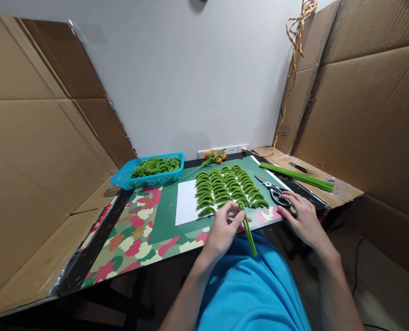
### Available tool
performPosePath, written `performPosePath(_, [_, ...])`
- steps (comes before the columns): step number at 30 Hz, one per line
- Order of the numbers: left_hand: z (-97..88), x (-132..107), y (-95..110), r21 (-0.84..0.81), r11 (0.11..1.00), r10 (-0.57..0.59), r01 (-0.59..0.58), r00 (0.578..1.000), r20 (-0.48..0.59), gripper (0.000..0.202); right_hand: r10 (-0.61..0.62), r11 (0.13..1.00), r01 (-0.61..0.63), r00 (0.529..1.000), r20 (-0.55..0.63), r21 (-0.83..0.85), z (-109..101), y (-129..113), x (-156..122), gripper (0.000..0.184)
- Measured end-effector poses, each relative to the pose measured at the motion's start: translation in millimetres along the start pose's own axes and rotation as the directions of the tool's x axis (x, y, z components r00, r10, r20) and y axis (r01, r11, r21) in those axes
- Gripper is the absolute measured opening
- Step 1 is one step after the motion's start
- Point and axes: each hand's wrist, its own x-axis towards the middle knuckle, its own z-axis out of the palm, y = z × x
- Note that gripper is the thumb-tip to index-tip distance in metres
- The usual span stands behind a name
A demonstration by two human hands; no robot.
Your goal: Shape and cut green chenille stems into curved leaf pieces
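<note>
My left hand (226,228) is closed on a folded green pipe cleaner (249,233), pinched near its upper end, the rest hanging down over the table's front edge. My right hand (302,216) has thumb and fingers apart at the handles of the black-handled scissors (277,195). These lie flat on the table, blades pointing away to the left. Just beyond my left hand, curved green pipe-cleaner pieces (220,187) lie in rows on a white sheet (185,202). A bundle of straight green pipe cleaners (297,176) rests farther right.
At the back left stands a blue basket (149,180) of bent green pieces (158,166). An orange-and-green pipe-cleaner stem (215,157) lies near the wall socket strip (232,150). A green cutting mat (164,216) covers the tabletop. Cardboard walls enclose both sides; a black-handled tool (298,167) lies right.
</note>
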Motion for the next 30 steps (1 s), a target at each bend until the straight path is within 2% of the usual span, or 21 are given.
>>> performPosePath(10, [-0.6,-1.0,0.4,-0.040,0.999,-0.022,0.023,0.999,0.039,0.041,0.029,0.980,-0.024,0.999,0.022,-0.198,-14.6,-6.5,-8.3,0.050])
performPosePath(14, [-0.5,-0.8,-1.0,-0.063,0.997,-0.034,0.037,0.998,0.060,0.041,0.010,0.950,0.001,0.999,0.032,-0.311,-26.8,2.2,-14.2,0.046])
performPosePath(18, [-0.1,-0.9,-1.9,-0.081,0.996,-0.036,0.041,0.997,0.063,0.044,0.027,0.916,-0.035,0.999,-0.026,-0.400,-33.6,17.3,-19.3,0.052])
performPosePath(24, [0.1,-0.6,-2.9,-0.069,0.997,-0.019,0.024,0.997,0.071,0.045,-0.011,0.933,0.000,0.999,-0.029,-0.359,-36.8,31.2,-19.0,0.050])
performPosePath(30, [-0.5,-1.0,-3.0,-0.044,0.999,-0.016,0.019,0.997,0.074,0.041,0.009,0.969,0.002,0.999,0.046,-0.248,-36.6,22.8,-14.9,0.041])
